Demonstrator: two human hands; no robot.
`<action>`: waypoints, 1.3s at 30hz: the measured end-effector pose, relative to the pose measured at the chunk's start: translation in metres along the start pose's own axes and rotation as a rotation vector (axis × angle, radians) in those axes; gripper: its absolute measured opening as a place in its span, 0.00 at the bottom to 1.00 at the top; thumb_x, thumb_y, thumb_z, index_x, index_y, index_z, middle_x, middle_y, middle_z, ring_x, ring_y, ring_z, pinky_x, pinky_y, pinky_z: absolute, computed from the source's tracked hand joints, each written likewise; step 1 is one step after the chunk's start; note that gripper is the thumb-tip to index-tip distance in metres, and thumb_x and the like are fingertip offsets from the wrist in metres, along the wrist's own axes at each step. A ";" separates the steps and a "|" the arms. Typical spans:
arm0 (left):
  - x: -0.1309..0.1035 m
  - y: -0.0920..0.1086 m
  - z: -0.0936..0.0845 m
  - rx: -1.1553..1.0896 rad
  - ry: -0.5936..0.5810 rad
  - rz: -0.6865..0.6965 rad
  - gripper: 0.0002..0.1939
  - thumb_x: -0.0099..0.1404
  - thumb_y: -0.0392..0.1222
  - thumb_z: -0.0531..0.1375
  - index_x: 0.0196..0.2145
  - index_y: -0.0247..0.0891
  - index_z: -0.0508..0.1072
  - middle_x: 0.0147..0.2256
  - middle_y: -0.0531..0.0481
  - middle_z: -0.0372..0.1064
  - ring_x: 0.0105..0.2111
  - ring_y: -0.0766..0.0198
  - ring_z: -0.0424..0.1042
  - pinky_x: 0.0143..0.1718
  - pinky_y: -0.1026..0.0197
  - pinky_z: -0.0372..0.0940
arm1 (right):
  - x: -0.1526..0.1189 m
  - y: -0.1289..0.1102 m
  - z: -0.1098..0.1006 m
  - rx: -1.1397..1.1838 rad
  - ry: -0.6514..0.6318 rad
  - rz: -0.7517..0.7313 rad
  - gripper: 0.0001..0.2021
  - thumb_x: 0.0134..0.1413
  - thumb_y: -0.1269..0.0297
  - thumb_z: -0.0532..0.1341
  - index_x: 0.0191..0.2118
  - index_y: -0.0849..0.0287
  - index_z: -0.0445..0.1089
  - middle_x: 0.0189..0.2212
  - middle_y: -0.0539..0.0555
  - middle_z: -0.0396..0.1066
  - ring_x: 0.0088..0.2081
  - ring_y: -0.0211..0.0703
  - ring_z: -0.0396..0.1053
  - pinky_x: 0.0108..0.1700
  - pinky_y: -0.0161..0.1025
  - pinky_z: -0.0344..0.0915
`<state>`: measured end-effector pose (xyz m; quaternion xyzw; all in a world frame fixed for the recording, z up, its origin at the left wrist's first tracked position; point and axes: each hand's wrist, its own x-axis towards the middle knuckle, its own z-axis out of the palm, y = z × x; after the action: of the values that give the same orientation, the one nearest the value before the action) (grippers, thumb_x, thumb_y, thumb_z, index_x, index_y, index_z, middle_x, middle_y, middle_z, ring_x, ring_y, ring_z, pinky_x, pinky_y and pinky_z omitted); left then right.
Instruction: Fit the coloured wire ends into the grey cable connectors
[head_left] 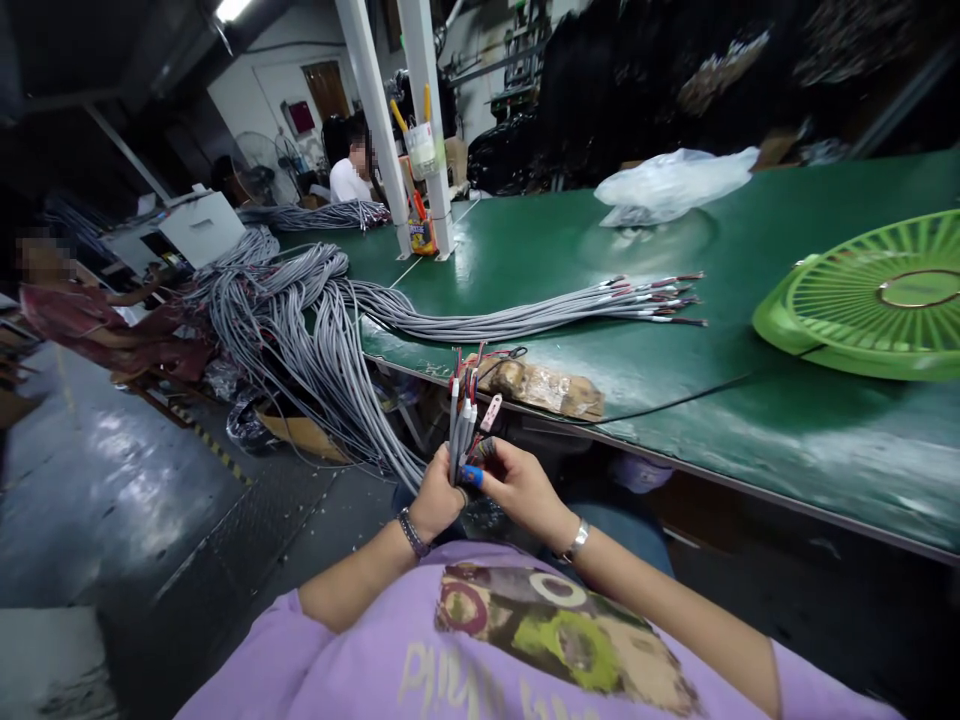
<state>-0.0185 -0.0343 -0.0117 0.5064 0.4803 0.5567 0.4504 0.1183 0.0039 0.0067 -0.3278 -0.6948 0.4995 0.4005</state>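
Observation:
My left hand (437, 497) is closed around a small bundle of grey cables (461, 432), held upright below the table's edge. White sleeves and thin red and black wires stick out at the top of this bundle. Against its right side, my right hand (525, 488) is closed in a pinch, with blue tape wrapped on one digit. Thin dark and reddish wires (481, 446) show at those fingertips, though the fingers partly hide them. A small pale pink tag-like piece (491, 412) is just above the right hand.
Long grey cables (480, 325) lie across the green table (540, 245), from a large heap (281, 285) at left. A taped wooden block (551, 388) sits at the edge. A green fan (870, 295), plastic bag (671, 185) and white post (427, 120) stand beyond. Two people sit farther off.

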 end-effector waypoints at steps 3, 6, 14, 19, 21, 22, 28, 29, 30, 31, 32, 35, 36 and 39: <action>-0.002 0.001 -0.006 0.013 -0.048 -0.019 0.25 0.47 0.28 0.65 0.44 0.37 0.69 0.39 0.50 0.71 0.40 0.61 0.69 0.47 0.59 0.62 | -0.001 0.003 0.001 0.045 0.021 -0.016 0.09 0.47 0.58 0.64 0.30 0.58 0.71 0.28 0.52 0.72 0.30 0.41 0.66 0.35 0.37 0.65; -0.003 0.003 -0.012 -0.093 -0.134 -0.109 0.24 0.47 0.34 0.68 0.43 0.36 0.70 0.35 0.50 0.72 0.34 0.63 0.71 0.38 0.62 0.65 | -0.005 0.006 0.001 0.139 0.024 -0.003 0.08 0.47 0.58 0.65 0.30 0.57 0.71 0.28 0.52 0.72 0.31 0.43 0.66 0.36 0.38 0.64; 0.001 0.009 -0.024 -0.335 0.002 -0.264 0.15 0.52 0.46 0.67 0.32 0.33 0.71 0.27 0.49 0.73 0.25 0.65 0.71 0.24 0.66 0.64 | -0.016 0.011 -0.003 0.228 0.084 0.068 0.09 0.48 0.56 0.64 0.28 0.56 0.69 0.26 0.52 0.70 0.29 0.42 0.65 0.34 0.38 0.63; 0.010 0.027 -0.039 -0.477 0.197 -0.198 0.17 0.48 0.47 0.69 0.30 0.37 0.68 0.22 0.56 0.70 0.18 0.70 0.67 0.21 0.67 0.62 | -0.019 0.024 -0.021 0.253 0.215 0.133 0.10 0.46 0.55 0.65 0.29 0.56 0.70 0.25 0.50 0.68 0.28 0.39 0.62 0.33 0.37 0.61; 0.010 0.035 -0.045 -0.548 0.145 -0.140 0.15 0.50 0.46 0.68 0.28 0.37 0.67 0.15 0.61 0.61 0.12 0.75 0.58 0.16 0.70 0.54 | -0.020 0.034 -0.026 0.295 0.242 0.195 0.12 0.44 0.54 0.66 0.29 0.57 0.70 0.24 0.50 0.67 0.27 0.38 0.61 0.31 0.36 0.60; 0.009 0.039 -0.046 -0.559 0.107 -0.130 0.13 0.51 0.45 0.67 0.28 0.37 0.68 0.12 0.62 0.56 0.10 0.76 0.54 0.14 0.70 0.51 | -0.021 0.039 -0.027 0.326 0.257 0.233 0.13 0.43 0.53 0.66 0.29 0.57 0.70 0.24 0.50 0.67 0.26 0.38 0.60 0.30 0.36 0.59; 0.003 0.054 -0.054 -0.474 0.141 -0.025 0.12 0.51 0.44 0.68 0.25 0.37 0.69 0.08 0.63 0.52 0.07 0.75 0.51 0.13 0.69 0.47 | -0.017 0.051 -0.029 0.459 0.276 0.307 0.14 0.42 0.52 0.67 0.28 0.58 0.68 0.22 0.49 0.65 0.24 0.36 0.58 0.27 0.35 0.57; 0.006 0.058 -0.059 -0.513 0.200 0.042 0.12 0.52 0.44 0.67 0.23 0.37 0.68 0.08 0.63 0.51 0.07 0.76 0.51 0.13 0.70 0.48 | -0.018 0.051 -0.032 0.455 0.263 0.285 0.14 0.42 0.53 0.67 0.28 0.58 0.69 0.22 0.49 0.65 0.24 0.36 0.58 0.28 0.35 0.57; 0.010 0.062 -0.065 -0.560 0.238 0.087 0.12 0.53 0.43 0.67 0.22 0.37 0.67 0.09 0.62 0.52 0.08 0.76 0.51 0.13 0.70 0.48 | -0.019 0.050 -0.035 0.450 0.252 0.261 0.14 0.43 0.53 0.67 0.29 0.57 0.69 0.23 0.49 0.66 0.25 0.36 0.59 0.28 0.36 0.58; 0.014 0.066 -0.073 -0.606 0.263 0.114 0.14 0.54 0.41 0.66 0.19 0.36 0.65 0.10 0.62 0.52 0.09 0.76 0.52 0.13 0.70 0.48 | -0.021 0.049 -0.039 0.447 0.241 0.241 0.13 0.43 0.53 0.67 0.29 0.57 0.69 0.23 0.50 0.66 0.25 0.37 0.59 0.29 0.36 0.58; 0.019 0.070 -0.081 -0.645 0.283 0.128 0.15 0.55 0.40 0.65 0.18 0.36 0.63 0.10 0.61 0.51 0.09 0.77 0.51 0.13 0.70 0.48 | -0.023 0.049 -0.043 0.461 0.238 0.233 0.13 0.43 0.53 0.67 0.29 0.57 0.69 0.23 0.50 0.66 0.25 0.37 0.60 0.29 0.36 0.58; 0.031 0.079 -0.105 -0.728 0.339 0.181 0.13 0.60 0.37 0.61 0.20 0.35 0.65 0.12 0.62 0.49 0.10 0.78 0.50 0.13 0.71 0.48 | -0.031 0.057 -0.057 0.568 0.361 0.270 0.14 0.40 0.53 0.69 0.30 0.55 0.69 0.24 0.50 0.66 0.25 0.38 0.61 0.28 0.37 0.59; 0.033 0.080 -0.111 -0.732 0.339 0.201 0.14 0.60 0.36 0.60 0.19 0.35 0.64 0.12 0.62 0.49 0.10 0.78 0.50 0.13 0.71 0.48 | -0.033 0.062 -0.061 0.598 0.411 0.291 0.14 0.40 0.53 0.69 0.30 0.55 0.69 0.24 0.50 0.66 0.25 0.38 0.60 0.27 0.37 0.59; 0.031 0.075 -0.112 -0.652 0.303 0.259 0.14 0.57 0.39 0.63 0.17 0.36 0.65 0.10 0.61 0.50 0.09 0.77 0.49 0.13 0.70 0.49 | -0.034 0.076 -0.071 0.637 0.525 0.329 0.14 0.37 0.53 0.70 0.28 0.54 0.68 0.23 0.49 0.65 0.23 0.37 0.60 0.28 0.38 0.61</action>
<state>-0.1338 -0.0227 0.0637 0.3051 0.2713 0.8012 0.4375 0.2010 0.0271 -0.0607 -0.4099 -0.3196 0.6457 0.5594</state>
